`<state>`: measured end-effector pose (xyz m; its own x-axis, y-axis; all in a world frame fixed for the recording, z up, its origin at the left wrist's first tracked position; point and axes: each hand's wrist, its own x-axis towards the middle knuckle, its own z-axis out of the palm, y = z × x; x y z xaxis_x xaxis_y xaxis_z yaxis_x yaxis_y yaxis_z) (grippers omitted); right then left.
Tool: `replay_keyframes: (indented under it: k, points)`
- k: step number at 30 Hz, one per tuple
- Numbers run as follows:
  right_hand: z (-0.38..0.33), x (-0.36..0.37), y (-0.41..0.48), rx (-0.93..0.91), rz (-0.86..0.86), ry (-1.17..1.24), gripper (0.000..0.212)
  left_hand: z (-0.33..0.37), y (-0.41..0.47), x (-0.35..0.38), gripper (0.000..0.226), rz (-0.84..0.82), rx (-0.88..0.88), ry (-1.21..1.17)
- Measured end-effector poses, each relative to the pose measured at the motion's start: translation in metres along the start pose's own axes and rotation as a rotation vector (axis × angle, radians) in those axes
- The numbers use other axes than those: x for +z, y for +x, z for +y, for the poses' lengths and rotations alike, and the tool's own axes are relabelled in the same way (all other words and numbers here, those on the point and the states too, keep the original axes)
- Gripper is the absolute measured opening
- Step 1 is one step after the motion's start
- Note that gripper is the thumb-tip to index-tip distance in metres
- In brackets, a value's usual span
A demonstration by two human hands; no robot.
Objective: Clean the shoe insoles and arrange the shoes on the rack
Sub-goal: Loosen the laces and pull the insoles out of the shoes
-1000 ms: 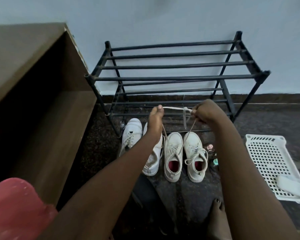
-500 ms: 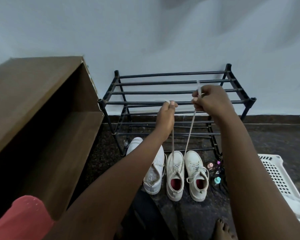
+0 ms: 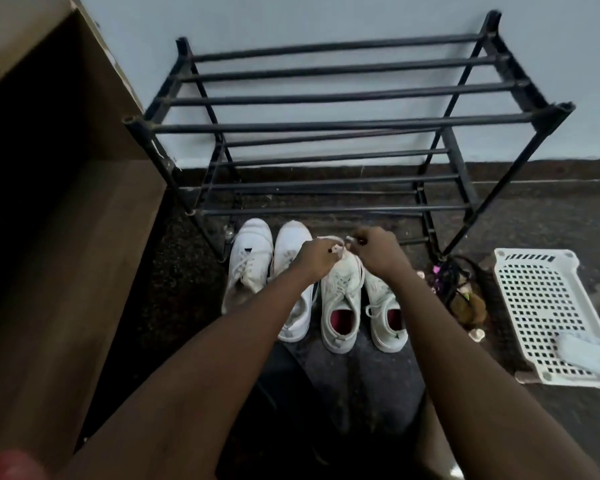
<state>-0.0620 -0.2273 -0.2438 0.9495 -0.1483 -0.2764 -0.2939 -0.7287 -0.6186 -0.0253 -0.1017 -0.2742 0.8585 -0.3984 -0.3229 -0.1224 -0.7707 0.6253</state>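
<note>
Dark speckled floor, running up to a pale wall. Standing on it against that wall, a black metal rack of bar shelves; at its left, a brown wooden cabinet. Just in front of the rack, in one row with toes toward it, a left pair and a right pair of white shoes. Near the rack's right front leg, a small heap of dark cords; beside that, a white perforated tray lying flat.

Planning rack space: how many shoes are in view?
4, in a row on the floor before the rack: leftmost shoe, second shoe partly under the left arm, third shoe, rightmost shoe. None seems hidden.
</note>
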Motion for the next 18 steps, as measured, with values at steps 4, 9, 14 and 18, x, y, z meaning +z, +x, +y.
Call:
replay_keyframes:
  k: [4, 9, 14, 18]
  points:
    - [0.044, 0.058, -0.002, 0.114, -0.063, -0.043, 0.042, -0.045, 0.0, 0.052, 0.038, -0.151, -0.089, 0.171]
    - [0.067, 0.104, -0.008, 0.204, -0.226, -0.208, 0.064, -0.062, 0.001, 0.097, 0.084, -0.264, -0.074, 0.279]
    - [0.078, 0.125, -0.008, 0.147, -0.129, -0.33, 0.035, -0.07, -0.002, 0.114, 0.062, -0.193, -0.158, 0.202]
    - [0.093, 0.123, -0.009, 0.178, 0.01, -0.157, 0.019, -0.082, -0.006, 0.115, 0.059, -0.098, -0.254, -0.034]
